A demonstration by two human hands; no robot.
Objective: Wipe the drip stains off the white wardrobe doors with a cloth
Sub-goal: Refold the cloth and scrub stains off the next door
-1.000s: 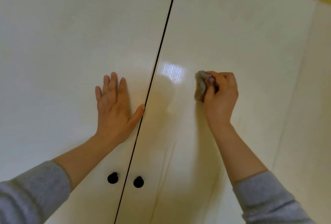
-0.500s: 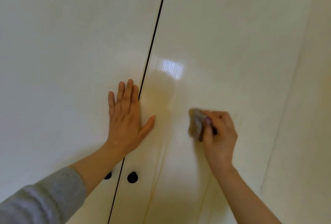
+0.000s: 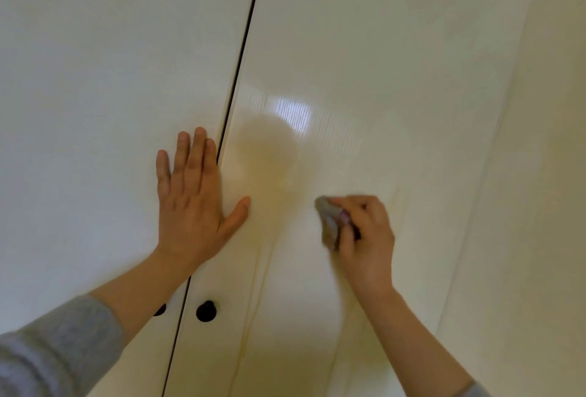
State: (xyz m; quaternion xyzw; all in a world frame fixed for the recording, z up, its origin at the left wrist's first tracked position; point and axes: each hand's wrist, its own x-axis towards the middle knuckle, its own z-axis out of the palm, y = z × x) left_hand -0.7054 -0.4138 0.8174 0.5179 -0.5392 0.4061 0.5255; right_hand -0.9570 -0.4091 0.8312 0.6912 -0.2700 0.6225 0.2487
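- Head view: your left hand (image 3: 193, 203) lies flat on the left door (image 3: 95, 79). The fingers are straight, together and pointing up, tight against that door's inner edge. It holds nothing.
- The left thumb is spread sideways across the dark gap (image 3: 244, 47) and its tip lands on the right door (image 3: 380, 63).
- Your right hand (image 3: 367, 231) is curled round a small grey cloth (image 3: 329, 222), with the thumb pinching it from below. The wad sticks out left of the knuckles.
- The cloth is against the right door, roughly midway between its inner and outer edges and level with your left thumb. It's blurred, so I can't tell how much of it is touching.
- Drip stains: one thin yellowish streak (image 3: 253, 317) runs down the right door near its inner edge, from below your left thumb to the bottom of the frame. A fainter streak (image 3: 401, 206) sits just right of your right hand.
- A tan blotch (image 3: 269, 155) is above and between the hands, near the right door's inner edge. There's a bright glare patch (image 3: 293, 114) at its upper right.
- Two black knobs sit low down, one on each side of the gap. The right knob (image 3: 206, 311) is in full view and the left knob (image 3: 160, 309) is half hidden behind your left forearm.
- The grey sleeve (image 3: 57, 349) is pushed up your left forearm.
- A plain side panel (image 3: 539, 206) sits beyond the right door's outer edge.
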